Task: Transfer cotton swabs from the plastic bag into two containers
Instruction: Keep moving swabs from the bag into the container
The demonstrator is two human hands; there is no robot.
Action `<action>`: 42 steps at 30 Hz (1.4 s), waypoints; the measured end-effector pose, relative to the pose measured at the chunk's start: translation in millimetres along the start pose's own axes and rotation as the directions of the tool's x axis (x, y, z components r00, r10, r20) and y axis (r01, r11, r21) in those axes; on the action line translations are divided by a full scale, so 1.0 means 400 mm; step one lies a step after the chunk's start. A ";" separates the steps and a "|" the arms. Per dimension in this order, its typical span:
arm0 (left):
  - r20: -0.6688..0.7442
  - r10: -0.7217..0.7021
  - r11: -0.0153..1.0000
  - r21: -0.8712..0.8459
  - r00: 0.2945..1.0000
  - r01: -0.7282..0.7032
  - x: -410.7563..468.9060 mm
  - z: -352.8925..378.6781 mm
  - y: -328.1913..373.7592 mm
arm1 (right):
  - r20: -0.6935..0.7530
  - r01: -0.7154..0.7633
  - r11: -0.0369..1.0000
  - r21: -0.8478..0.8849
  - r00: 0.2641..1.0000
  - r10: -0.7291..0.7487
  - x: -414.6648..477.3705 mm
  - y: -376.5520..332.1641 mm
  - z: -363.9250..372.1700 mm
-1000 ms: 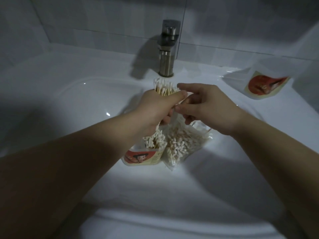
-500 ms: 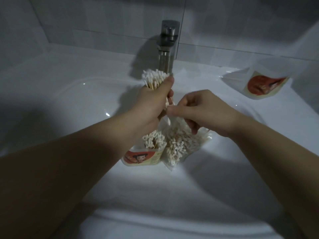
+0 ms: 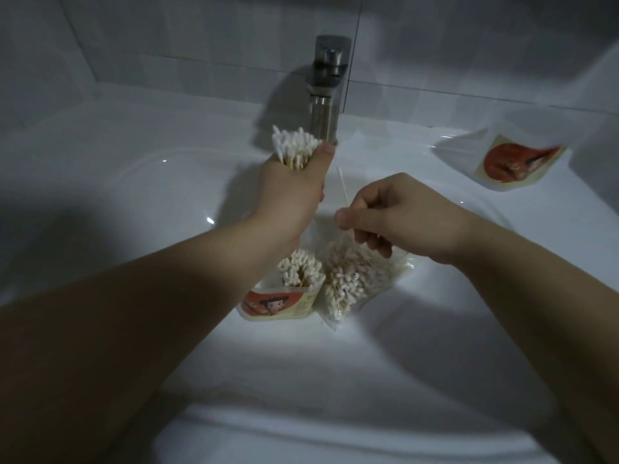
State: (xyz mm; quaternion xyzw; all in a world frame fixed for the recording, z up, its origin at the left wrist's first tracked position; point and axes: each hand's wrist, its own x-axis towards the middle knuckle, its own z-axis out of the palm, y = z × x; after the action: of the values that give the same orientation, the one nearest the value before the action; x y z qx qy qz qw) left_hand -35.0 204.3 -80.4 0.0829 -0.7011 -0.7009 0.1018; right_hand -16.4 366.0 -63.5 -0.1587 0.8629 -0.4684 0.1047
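My left hand [image 3: 294, 185] grips an upright bundle of cotton swabs [image 3: 294, 147] above the basin, their white tips pointing at the tap. My right hand [image 3: 395, 212] pinches a single swab [image 3: 343, 187] that sticks up and to the left between the two hands. Below them in the basin lies the clear plastic bag [image 3: 358, 283], full of swabs. Beside it on the left stands a container [image 3: 281, 306] with an orange picture label, swabs standing in it. A second container [image 3: 516, 159] with the same label lies on the sink ledge at the right.
Everything sits in a white sink [image 3: 134, 202] under dim light. A steel tap [image 3: 328, 85] rises at the back, right behind the bundle. Grey wall tiles [image 3: 167, 38] run behind it.
My left hand has lifted the bundle up and back toward the tap. My right hand has moved down and away from it, now pinching one swab.
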 end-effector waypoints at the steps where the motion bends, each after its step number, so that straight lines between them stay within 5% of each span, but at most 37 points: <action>1: 0.037 0.012 1.000 0.028 0.999 -0.013 -0.005 0.001 0.001 | -0.025 0.002 1.000 0.016 1.000 -0.002 0.002 0.001 -0.001; 13: 0.284 0.033 0.991 0.114 0.958 -0.067 -0.031 0.008 -0.002 | -0.086 0.113 0.992 -0.056 0.989 -0.117 -0.005 0.003 -0.005; 18: 0.273 -0.003 0.993 0.111 0.962 -0.029 -0.026 0.012 -0.003 | -0.119 0.133 0.985 -0.108 0.982 -0.145 0.000 0.009 -0.003; 25: 0.319 -0.170 0.985 0.054 0.932 0.162 -0.026 0.013 -0.005 | -0.169 0.216 0.884 -0.414 0.936 -0.308 0.007 0.011 -0.010; 30: 0.445 -0.232 0.963 -0.021 0.865 0.269 -0.046 0.017 -0.003 | -0.011 0.297 0.796 -0.527 0.934 -0.356 0.014 0.009 -0.008; 33: 0.470 -0.237 0.934 -0.130 0.850 0.332 -0.042 0.014 0.006 | 0.062 0.307 0.795 -0.523 0.944 -0.323 0.016 0.005 -0.001; 38: 0.533 -0.270 0.939 -0.039 0.802 0.342 -0.036 0.003 0.009 | -0.098 0.258 0.864 -0.432 0.939 -0.329 0.015 0.005 0.003; 42: 0.569 -0.252 0.946 -0.023 0.783 0.322 -0.034 0.004 0.004 | -0.050 0.298 0.909 -0.290 0.944 -0.326 0.011 0.009 0.009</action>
State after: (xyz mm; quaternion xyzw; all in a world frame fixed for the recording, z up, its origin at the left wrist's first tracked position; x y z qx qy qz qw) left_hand -22.3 209.3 -79.2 -0.0258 -0.6359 -0.7420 -0.2108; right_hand -19.9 363.5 -68.8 -0.2846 0.8877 -0.3600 -0.0373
